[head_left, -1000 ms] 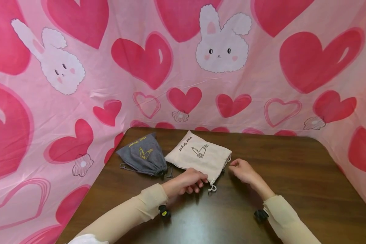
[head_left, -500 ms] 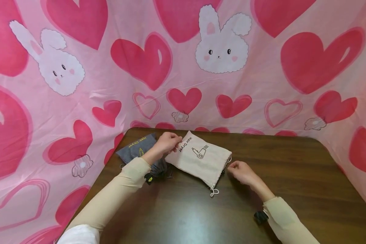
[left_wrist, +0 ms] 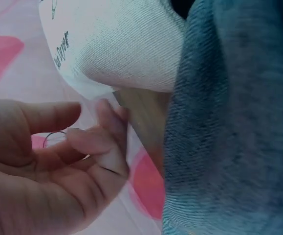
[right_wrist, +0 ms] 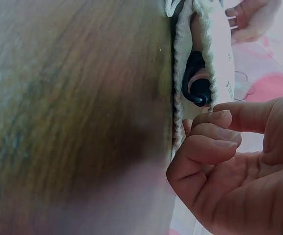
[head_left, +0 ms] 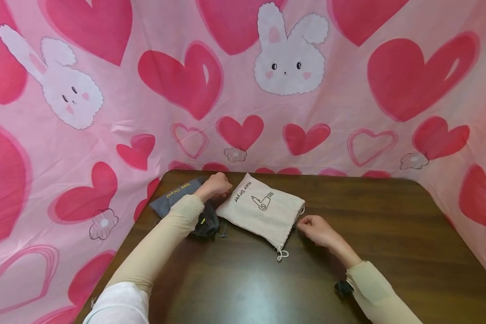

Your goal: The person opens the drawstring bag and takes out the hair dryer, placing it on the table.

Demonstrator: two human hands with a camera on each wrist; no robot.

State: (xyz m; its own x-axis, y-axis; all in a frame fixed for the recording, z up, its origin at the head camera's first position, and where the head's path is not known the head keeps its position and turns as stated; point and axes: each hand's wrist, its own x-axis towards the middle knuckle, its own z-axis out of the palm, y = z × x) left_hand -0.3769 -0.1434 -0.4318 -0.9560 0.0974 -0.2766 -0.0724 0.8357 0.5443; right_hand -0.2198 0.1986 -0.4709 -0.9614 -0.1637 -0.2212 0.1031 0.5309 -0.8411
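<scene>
A cream drawstring bag (head_left: 263, 211) printed "Hair Dryer" lies on the table, its mouth facing right. Inside the gaping mouth shows a black object (right_wrist: 200, 90) with a hooked tip. My right hand (head_left: 317, 230) is just beside this mouth, fingers loosely curled and thumb near the fingertips, with nothing seen between them. My left hand (head_left: 215, 185) hovers by the far left corner of the cream bag. Its fingers are bent, thumb apart, and no object is in them. A grey drawstring bag (head_left: 160, 204) lies under my left forearm, which hides much of it.
The wooden table (head_left: 372, 225) has its back edge against a pink curtain (head_left: 348, 103) with hearts and rabbits. A white cord loop (head_left: 282, 255) sticks out from the near corner of the cream bag. Each wrist carries a small black camera.
My left hand has moved from the near edge of the cream bag up and left, over the grey bag. My right hand has come slightly closer to the cream bag's mouth.
</scene>
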